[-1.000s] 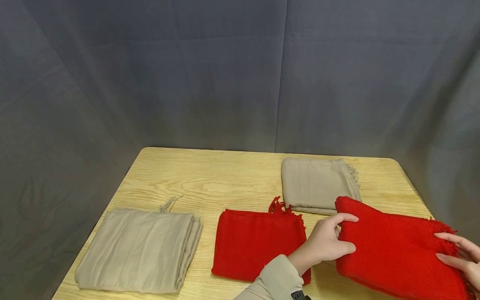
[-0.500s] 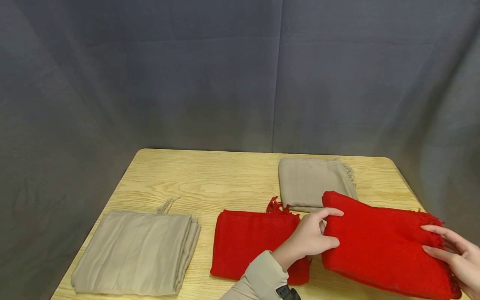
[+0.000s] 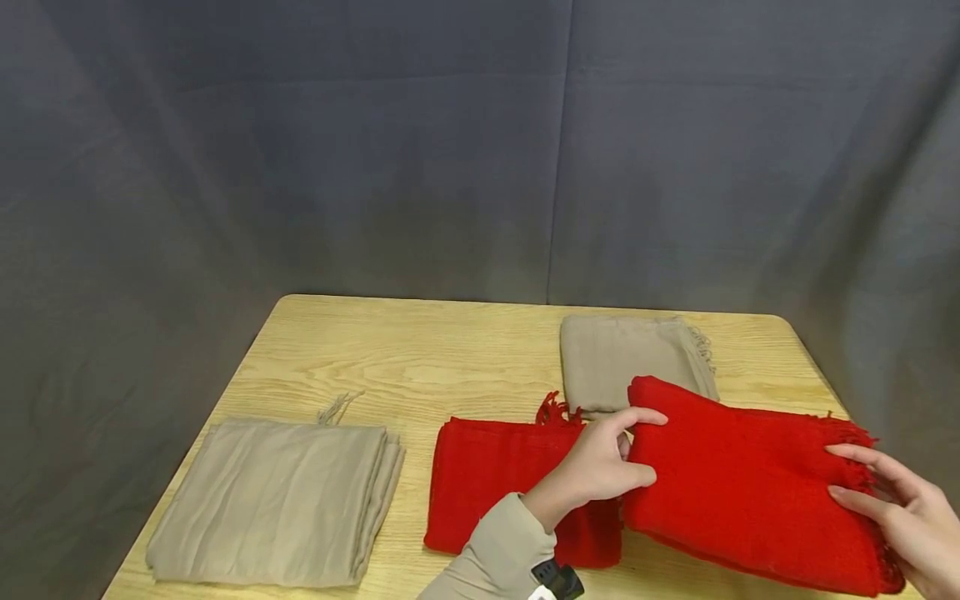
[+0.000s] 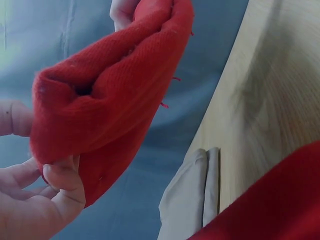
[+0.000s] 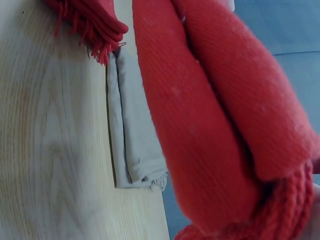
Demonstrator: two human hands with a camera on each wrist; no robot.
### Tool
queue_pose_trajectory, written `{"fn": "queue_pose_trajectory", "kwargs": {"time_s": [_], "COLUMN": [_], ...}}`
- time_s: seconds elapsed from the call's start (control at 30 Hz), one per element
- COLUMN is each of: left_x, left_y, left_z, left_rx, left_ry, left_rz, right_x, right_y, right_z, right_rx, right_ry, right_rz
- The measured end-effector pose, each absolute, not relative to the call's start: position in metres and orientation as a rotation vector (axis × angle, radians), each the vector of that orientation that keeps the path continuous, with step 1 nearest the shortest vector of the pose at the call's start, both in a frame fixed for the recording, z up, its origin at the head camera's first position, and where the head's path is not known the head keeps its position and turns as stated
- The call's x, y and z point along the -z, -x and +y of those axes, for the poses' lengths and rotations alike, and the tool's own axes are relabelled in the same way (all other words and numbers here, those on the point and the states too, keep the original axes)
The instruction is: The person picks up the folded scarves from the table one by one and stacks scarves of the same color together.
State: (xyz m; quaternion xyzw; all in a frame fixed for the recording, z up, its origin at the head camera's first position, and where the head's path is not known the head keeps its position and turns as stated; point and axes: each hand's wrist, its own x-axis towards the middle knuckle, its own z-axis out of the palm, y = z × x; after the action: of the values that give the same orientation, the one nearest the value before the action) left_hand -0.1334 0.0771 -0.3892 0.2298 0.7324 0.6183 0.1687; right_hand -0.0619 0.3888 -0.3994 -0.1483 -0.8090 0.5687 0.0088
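A dark grey backdrop (image 3: 420, 167) hangs behind the wood-topped bench (image 3: 420, 350), on which three folded cloths lie. The held red cloth (image 3: 750, 492), a folded bundle, is raised clear of the bench top on the right side, tilted, its far edge partly hiding the cloth behind. The large beige cloth (image 3: 270, 500) lies at the left; the flat red cloth (image 3: 495, 492) lies near the middle, under the left forearm; the small beige cloth (image 3: 630, 358) lies farther back.

The right hand (image 3: 907, 508) grips the fringed end of the bundle, and the left hand (image 3: 600, 462) pinches the opposite end between thumb and fingers (image 3: 647, 415). Both wrist views show layers folded over with gaps between them, so the likeliest trouble is an inner layer sliding out if either grip loosens or the hands draw apart unevenly. A low sweep could let the bundle rub the small beige cloth and shift it. The sleeve (image 3: 510, 537) might drag the flat red cloth askew; whether they touch, I cannot tell. Smallest, the loose red fringe (image 3: 847, 435) could tangle or get tucked under.
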Motion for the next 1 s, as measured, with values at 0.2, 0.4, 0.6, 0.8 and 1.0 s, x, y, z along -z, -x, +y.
{"fn": "queue_pose_trajectory", "kwargs": {"time_s": [0.2, 0.4, 0.6, 0.8, 1.0], "left_x": [0.389, 0.390, 0.389, 0.387, 0.386], "left_y": [0.136, 0.138, 0.140, 0.143, 0.143], "left_z": [0.070, 0.062, 0.056, 0.047, 0.039], "left_rx": [-1.744, -1.737, -1.729, -1.729, -1.730], "left_ry": [-0.687, -0.706, -0.729, -0.740, -0.697], "left_rz": [2.094, 2.099, 2.101, 2.093, 2.092], "right_x": [0.399, 0.399, 0.398, 0.396, 0.393], "right_y": [0.062, 0.062, 0.064, 0.064, 0.066], "right_z": [0.382, 0.375, 0.370, 0.362, 0.355], "right_rx": [-1.789, -1.839, -1.805, -1.891, -1.947], "right_ry": [0.407, 0.384, 0.355, 0.279, 0.284], "right_rz": [-2.511, -2.484, -2.497, -2.422, -2.426]}}
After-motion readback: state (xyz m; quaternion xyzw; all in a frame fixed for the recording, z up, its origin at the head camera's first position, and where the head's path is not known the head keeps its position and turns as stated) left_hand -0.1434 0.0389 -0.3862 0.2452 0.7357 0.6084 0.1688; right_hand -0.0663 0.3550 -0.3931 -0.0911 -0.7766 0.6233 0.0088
